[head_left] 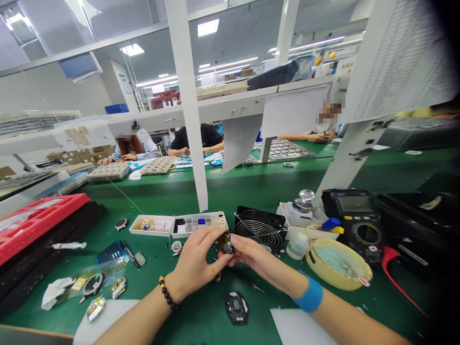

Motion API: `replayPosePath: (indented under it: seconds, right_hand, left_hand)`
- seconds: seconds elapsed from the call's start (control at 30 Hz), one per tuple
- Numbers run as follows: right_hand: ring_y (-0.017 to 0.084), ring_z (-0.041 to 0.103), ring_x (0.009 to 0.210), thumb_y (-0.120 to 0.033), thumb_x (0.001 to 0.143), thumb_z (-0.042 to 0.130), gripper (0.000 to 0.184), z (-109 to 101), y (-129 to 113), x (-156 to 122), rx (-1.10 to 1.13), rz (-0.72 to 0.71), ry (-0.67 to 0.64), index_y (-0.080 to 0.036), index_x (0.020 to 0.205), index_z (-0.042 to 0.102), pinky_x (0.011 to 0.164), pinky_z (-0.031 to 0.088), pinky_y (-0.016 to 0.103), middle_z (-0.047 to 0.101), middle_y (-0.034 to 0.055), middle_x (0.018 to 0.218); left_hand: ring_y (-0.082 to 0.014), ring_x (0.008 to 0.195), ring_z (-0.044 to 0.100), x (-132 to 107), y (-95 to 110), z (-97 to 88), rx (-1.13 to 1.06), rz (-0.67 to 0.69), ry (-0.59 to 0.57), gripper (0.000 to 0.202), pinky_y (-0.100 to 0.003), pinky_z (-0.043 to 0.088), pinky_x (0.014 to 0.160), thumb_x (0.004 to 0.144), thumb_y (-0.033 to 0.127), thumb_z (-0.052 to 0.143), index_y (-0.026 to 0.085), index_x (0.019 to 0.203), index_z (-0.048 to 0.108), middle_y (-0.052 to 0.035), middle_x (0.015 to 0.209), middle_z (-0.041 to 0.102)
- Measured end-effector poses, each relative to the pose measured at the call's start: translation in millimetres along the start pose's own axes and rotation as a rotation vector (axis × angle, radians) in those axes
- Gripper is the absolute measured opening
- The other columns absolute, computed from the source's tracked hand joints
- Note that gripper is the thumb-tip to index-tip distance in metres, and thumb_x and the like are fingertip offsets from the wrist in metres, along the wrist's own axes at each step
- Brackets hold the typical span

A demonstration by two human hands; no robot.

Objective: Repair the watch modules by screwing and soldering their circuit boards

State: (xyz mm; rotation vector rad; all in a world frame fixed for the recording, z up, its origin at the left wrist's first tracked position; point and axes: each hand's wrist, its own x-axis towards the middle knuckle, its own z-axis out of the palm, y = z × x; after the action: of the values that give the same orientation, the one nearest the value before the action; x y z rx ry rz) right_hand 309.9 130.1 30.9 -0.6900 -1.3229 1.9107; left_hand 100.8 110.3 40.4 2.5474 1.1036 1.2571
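Observation:
Between my two hands is a small watch-like electronic assembly (pixel 226 243), dark with yellowish and metallic parts. My left hand (pixel 196 256), with a beaded bracelet at the wrist, grips it with thumb and fingers from the left. From the right, my right hand (pixel 251 254) also has its fingers closed on it; a blue band circles that wrist. My fingers cover part of the assembly. Below the hands, a black watch back cover (pixel 236 308) lies on the green mat (pixel 201 311). A thin tool, perhaps tweezers (pixel 255 286), rests just under my right hand.
Behind my hands are white parts boxes (pixel 151 225) and a black fan (pixel 260 229). A multimeter (pixel 354 220) and a yellow bowl (pixel 339 263) stand at right. Watch pieces (pixel 93 284), a marker (pixel 129 253) and a red tray (pixel 43 220) are at left. Co-workers sit beyond.

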Motion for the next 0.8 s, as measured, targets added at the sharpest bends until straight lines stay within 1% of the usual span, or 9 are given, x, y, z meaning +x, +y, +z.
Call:
replayPosePath:
  seconds: [0.1,0.3,0.43,0.5,0.6,0.8]
  right_hand:
    - [0.017,0.069,0.087,-0.067,0.088,0.075,0.055,1.5,-0.8,0.9,0.034,0.009,-0.012,-0.015,0.106,0.073,0.080,0.053,0.029,0.075,0.0093,0.099]
    - [0.017,0.068,0.085,-0.068,0.083,0.079,0.057,2.0,-0.5,2.4,0.082,0.027,0.002,-0.014,0.102,0.073,0.078,0.053,0.029,0.073,0.0075,0.094]
    - [0.018,0.068,0.089,-0.069,0.083,0.078,0.060,3.1,-0.7,1.1,0.084,0.032,0.003,-0.014,0.106,0.073,0.080,0.052,0.029,0.075,0.0101,0.100]
    - [0.018,0.069,0.091,-0.068,0.086,0.076,0.060,3.9,-0.8,-0.1,0.074,0.025,-0.008,-0.014,0.112,0.072,0.081,0.052,0.029,0.075,0.0109,0.103]
    - [0.018,0.069,0.093,-0.066,0.090,0.072,0.058,3.9,0.0,-1.0,0.056,0.003,-0.036,-0.015,0.118,0.071,0.082,0.051,0.028,0.076,0.0109,0.102]
    - [0.018,0.068,0.093,-0.066,0.092,0.069,0.057,1.7,0.8,1.2,0.025,-0.019,-0.066,-0.014,0.114,0.071,0.082,0.052,0.029,0.075,0.0127,0.105]
  left_hand:
    - [-0.0267,0.124,0.063,-1.2,0.0,0.0,0.001,0.010,-0.004,0.054,-0.044,0.054,0.109,0.094,0.031,0.076,0.027,0.144,0.055,-0.0102,0.133,0.067]
    - [-0.0268,0.124,0.062,-1.8,0.3,0.1,-0.009,0.005,-0.015,0.053,-0.046,0.052,0.111,0.093,0.030,0.077,0.027,0.142,0.055,-0.0097,0.133,0.067]
    - [-0.0271,0.123,0.062,-0.3,1.7,0.2,-0.021,0.007,-0.008,0.051,-0.046,0.053,0.109,0.094,0.028,0.075,0.026,0.142,0.055,-0.0105,0.132,0.066]
    - [-0.0274,0.124,0.061,0.3,2.4,0.4,-0.027,0.010,-0.006,0.052,-0.046,0.052,0.109,0.094,0.026,0.074,0.026,0.143,0.054,-0.0109,0.133,0.065]
    - [-0.0270,0.124,0.061,0.1,2.6,0.7,-0.045,0.013,-0.014,0.054,-0.045,0.052,0.109,0.094,0.025,0.075,0.027,0.143,0.054,-0.0102,0.133,0.065]
    - [-0.0261,0.123,0.062,-2.1,0.8,0.6,-0.067,-0.012,-0.010,0.049,-0.044,0.053,0.108,0.094,0.030,0.077,0.028,0.139,0.057,-0.0087,0.131,0.068]
